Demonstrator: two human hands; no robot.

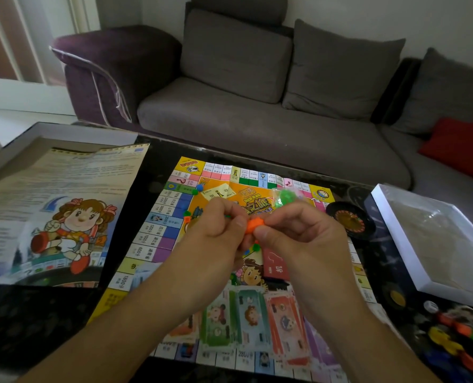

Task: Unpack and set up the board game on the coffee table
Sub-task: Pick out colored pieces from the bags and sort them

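Grey sofa (257, 128) cushions back a dark coffee table (36, 322) where the game board (158, 239) already lies unfolded. Above the board's middle, the left hand (216, 233) and right hand (298, 239) together pinch a small orange piece (253, 225). On the board's near edge sit money stacks (246, 319); a spinner (350, 221) rests at its right edge, loose tokens (456, 338) and the open box (434, 239) farther right. Setup looks well along, with pieces left to sort.

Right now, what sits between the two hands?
Head view: a small orange game piece, pinched between the left hand and the right hand above the game board. Nothing else shows between them.
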